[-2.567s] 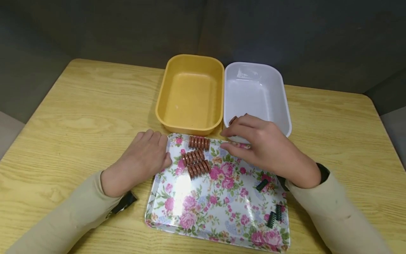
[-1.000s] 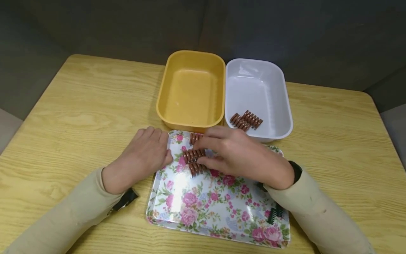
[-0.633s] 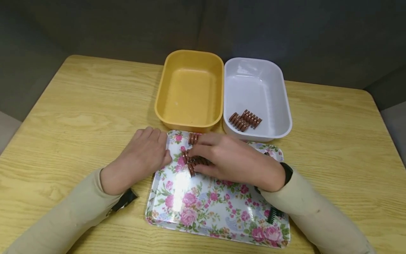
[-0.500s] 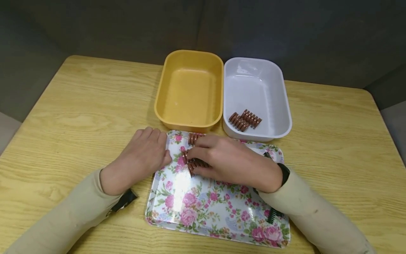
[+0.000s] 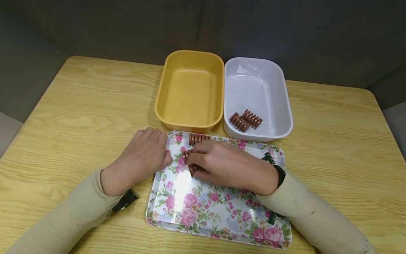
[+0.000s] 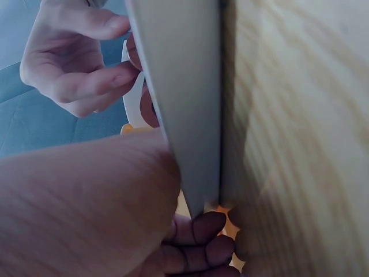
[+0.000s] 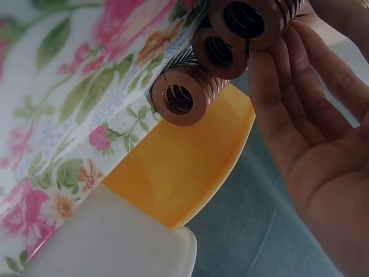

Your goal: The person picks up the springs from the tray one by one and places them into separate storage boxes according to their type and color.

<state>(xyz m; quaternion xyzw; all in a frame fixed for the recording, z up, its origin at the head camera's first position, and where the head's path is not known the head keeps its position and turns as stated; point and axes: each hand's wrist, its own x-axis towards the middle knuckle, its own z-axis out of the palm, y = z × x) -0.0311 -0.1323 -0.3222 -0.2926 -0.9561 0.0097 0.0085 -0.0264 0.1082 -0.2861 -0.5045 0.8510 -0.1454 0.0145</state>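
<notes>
My left hand point(image 5: 139, 158) grips the far left edge of a flowered tray point(image 5: 171, 213), with fingertips point(image 6: 210, 225) curled under its rim in the left wrist view. Over the tray's far left part, my right hand point(image 5: 228, 164) pinches a pair of brown coil springs point(image 5: 192, 170) lying side by side, thumb on the near side and fingers on the far side. The hand hides most of both. Beyond them a third brown spring point(image 5: 195, 138) lies by the tray's far edge. The right wrist view shows the springs' round ends, with fingers against the nearest coil point(image 7: 268, 34).
Behind the tray stand a yellow bin point(image 5: 190, 121) and, touching it, a white bin point(image 5: 282, 102) with two brown springs point(image 5: 247, 120) inside. Dark green springs point(image 5: 269, 158) lie on the tray's right side, partly hidden by the right sleeve point(image 5: 304, 208). Wooden tabletop point(image 5: 85, 106) surrounds everything.
The right hand has come left from the white bin, where two brown springs now lie, down to the springs on the tray, and its fingers have closed in. The left hand stays put.
</notes>
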